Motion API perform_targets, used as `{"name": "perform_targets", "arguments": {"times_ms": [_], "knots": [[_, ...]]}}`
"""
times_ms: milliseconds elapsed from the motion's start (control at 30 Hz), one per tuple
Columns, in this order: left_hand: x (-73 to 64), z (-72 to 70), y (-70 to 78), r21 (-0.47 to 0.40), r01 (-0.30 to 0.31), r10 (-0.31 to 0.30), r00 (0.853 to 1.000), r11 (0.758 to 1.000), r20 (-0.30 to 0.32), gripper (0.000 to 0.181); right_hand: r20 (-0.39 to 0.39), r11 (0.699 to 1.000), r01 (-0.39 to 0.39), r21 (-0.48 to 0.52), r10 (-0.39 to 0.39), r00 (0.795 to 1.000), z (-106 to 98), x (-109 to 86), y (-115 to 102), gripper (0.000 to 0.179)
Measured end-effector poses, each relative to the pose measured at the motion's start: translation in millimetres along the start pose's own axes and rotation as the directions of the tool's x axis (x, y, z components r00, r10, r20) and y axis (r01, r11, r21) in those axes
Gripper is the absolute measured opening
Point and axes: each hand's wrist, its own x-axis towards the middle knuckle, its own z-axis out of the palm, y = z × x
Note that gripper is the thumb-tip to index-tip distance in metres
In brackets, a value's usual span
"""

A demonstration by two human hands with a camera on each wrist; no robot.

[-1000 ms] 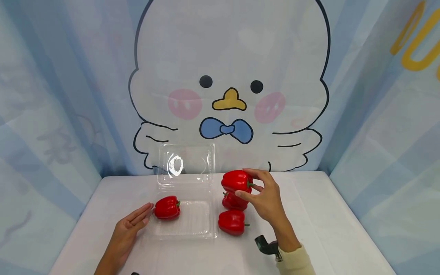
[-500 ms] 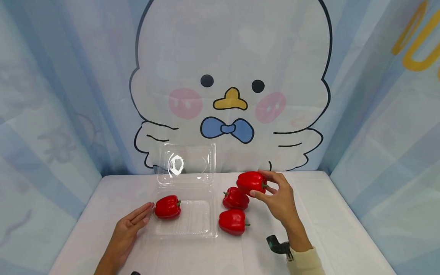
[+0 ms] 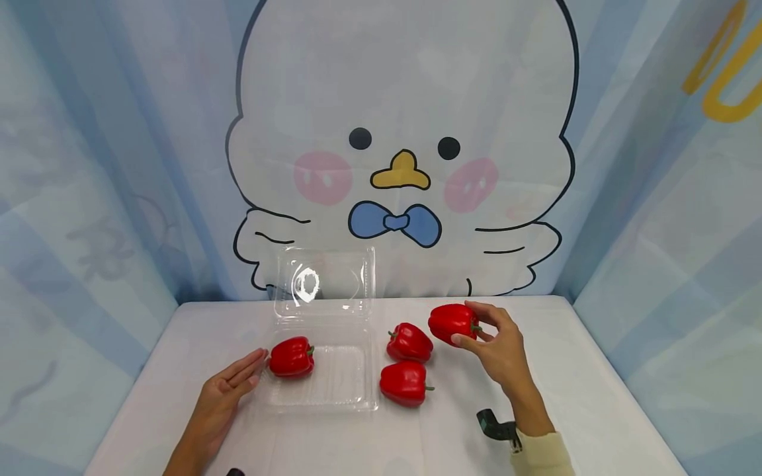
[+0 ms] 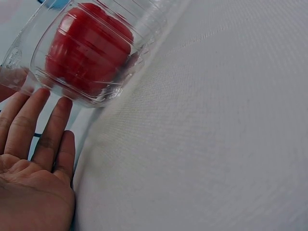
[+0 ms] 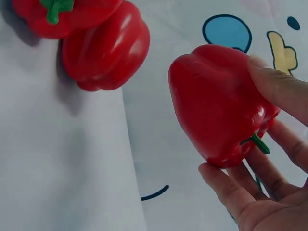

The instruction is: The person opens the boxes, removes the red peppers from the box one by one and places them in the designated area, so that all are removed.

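Mid-right, the right grip (image 3: pixel 499 340) pinches a smooth, red bell pepper (image 3: pixel 449 322) that could slip. The straight-fingered left grip (image 3: pixel 225 393) might nudge the clear plastic clamshell (image 3: pixel 344 375).

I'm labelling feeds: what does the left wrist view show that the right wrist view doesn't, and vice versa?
Only left wrist: the left hand by a clear, rectangular plastic container with a red bell pepper inside.
Only right wrist: the right hand gripping a red, green-stemmed bell pepper, plus a third red pepper and a fourth.
Both: white table surface and printed backdrop.
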Motion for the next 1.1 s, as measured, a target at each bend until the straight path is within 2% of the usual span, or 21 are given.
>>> {"name": "perform_targets", "arguments": {"times_ms": [333, 600, 1100], "knots": [[1.3, -0.7, -0.3, -0.015, -0.005, 0.005, 1.0, 1.0, -0.001, 0.074, 0.025, 0.998, -0.054, 0.009, 0.054, 0.998, -3, 2.9, 24, 0.072], [1.4, 1.1, 1.9, -0.031, -0.006, 0.005, 1.0, 1.0, -0.001, 0.071, 0.046, 0.998, -0.061, 0.002, 0.061, 0.997, -4, 6.2, 40, 0.07], [1.6, -0.7, 0.4, -0.044, 0.009, -0.009, 1.0, 0.999, -0.002, 0.07, 0.081, 0.99, -0.136, -0.017, 0.137, 0.987, 3, 9.1, 57, 0.072]]}}
